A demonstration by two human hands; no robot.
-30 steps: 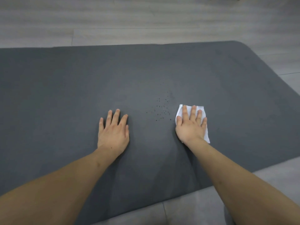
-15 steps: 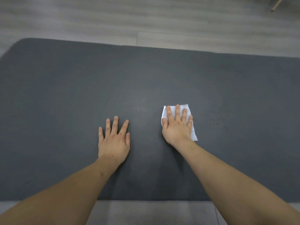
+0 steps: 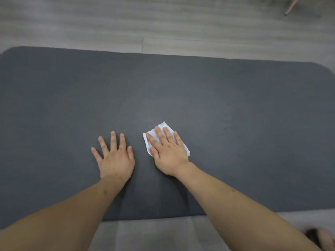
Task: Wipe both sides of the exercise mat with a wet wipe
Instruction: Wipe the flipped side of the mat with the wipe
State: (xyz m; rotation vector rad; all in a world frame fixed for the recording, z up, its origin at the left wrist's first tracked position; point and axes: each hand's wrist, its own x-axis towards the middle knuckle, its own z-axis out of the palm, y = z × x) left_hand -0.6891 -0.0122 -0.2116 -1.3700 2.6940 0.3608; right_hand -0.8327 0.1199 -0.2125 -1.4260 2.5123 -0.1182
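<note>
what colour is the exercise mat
Dark grey, plain with no pattern; the exercise mat shows in the head view.

Single head view, steep downward, close over mat (image 3: 199, 91).

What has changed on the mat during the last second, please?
The right hand slid the wipe to the left, away from the dark specks and closer to the left hand. Nothing was picked up or let go. The left hand stayed flat on the mat.
</note>
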